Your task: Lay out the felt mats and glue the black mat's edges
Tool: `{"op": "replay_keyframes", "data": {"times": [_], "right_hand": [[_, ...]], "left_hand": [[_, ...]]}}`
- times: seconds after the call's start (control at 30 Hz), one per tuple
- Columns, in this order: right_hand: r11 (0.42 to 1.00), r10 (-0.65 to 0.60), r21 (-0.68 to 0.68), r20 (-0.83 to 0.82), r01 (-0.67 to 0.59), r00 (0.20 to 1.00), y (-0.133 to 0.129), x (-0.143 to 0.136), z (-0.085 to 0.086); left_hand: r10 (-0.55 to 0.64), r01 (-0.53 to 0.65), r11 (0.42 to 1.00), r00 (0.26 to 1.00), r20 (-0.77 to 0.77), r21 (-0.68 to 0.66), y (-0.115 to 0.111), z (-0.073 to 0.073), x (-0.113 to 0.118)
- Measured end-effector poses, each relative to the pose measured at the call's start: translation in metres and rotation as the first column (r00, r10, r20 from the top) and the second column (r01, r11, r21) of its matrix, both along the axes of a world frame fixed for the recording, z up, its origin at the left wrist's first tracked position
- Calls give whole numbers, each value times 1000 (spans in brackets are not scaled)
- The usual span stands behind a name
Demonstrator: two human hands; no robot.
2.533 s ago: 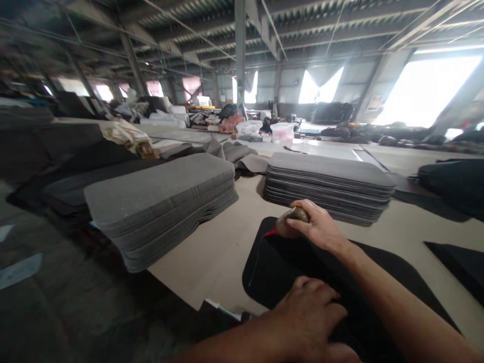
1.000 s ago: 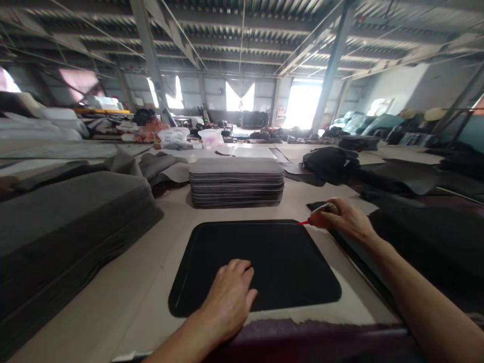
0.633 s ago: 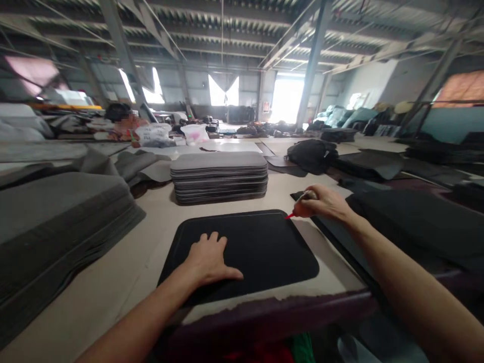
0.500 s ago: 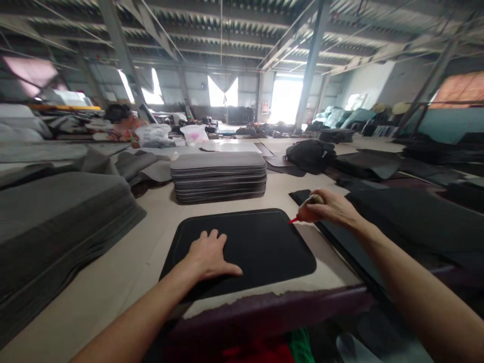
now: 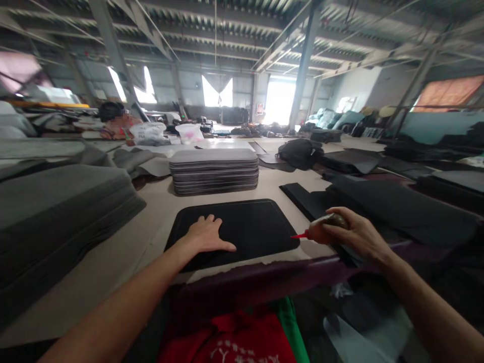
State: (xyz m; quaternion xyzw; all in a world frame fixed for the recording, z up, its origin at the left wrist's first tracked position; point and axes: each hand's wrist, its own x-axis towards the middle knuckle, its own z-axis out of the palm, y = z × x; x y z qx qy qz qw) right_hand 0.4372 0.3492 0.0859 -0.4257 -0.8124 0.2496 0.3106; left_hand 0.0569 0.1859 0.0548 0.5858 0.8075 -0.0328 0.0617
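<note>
A black rounded-corner panel (image 5: 253,227) lies flat on the table in front of me, a thin pale line running just inside its far edge. My left hand (image 5: 206,234) rests on its left half, fingers spread and thumb pointing right. In my right hand (image 5: 351,229) is a brownish squeeze bottle (image 5: 321,229) with a thin red nozzle (image 5: 300,235). The bottle is tilted sideways, and its tip is at the panel's right edge, close to the near right corner. Whether anything flows from the nozzle is too small to tell.
Beyond the panel stands a stack of grey rounded panels (image 5: 214,171). Dark sheets are piled at left (image 5: 64,212), and black strips (image 5: 302,199) and sheets (image 5: 401,212) lie at right. A black bag (image 5: 300,153) sits farther back. Another person (image 5: 115,121) is at the far left.
My right hand has brought the bottle's nozzle along the panel's right edge, from near the far corner toward the near corner. The left hand stays spread on the panel. The view has shifted slightly.
</note>
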Motion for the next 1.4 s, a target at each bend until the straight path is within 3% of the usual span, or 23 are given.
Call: {"op": "replay_keyframes", "data": {"times": [0.17, 0.47, 0.73, 0.9, 1.1, 1.27, 1.4], "right_hand": [[997, -65, -34, -89, 62, 994, -14, 16, -19], [959, -238, -211, -239, 189, 941, -24, 37, -49], [960, -236, -216, -274, 179, 932, -22, 36, -56], [954, -176, -287, -283, 92, 943, -18, 24, -57], [952, -32, -301, -240, -44, 970, -13, -7, -55], [926, 147, -313, -212, -209, 966, -23, -61, -46], [890, 346, -246, -183, -384, 920, -36, -108, -38]], "left_hand": [[-6, 6, 1000, 1000, -4, 5, -1, -2, 0], [-19, 19, 1000, 1000, -8, 20, -2, -4, -1], [-48, 49, 999, 999, -25, 19, -4, -3, 0], [-107, 108, 994, 994, -26, 28, -1, -1, -12], [-188, 187, 982, 982, 13, 17, -5, 4, -47], [-218, 219, 976, 975, 38, -16, -11, 9, -65], [-244, 246, 969, 967, 70, -21, -10, 12, -72]]}}
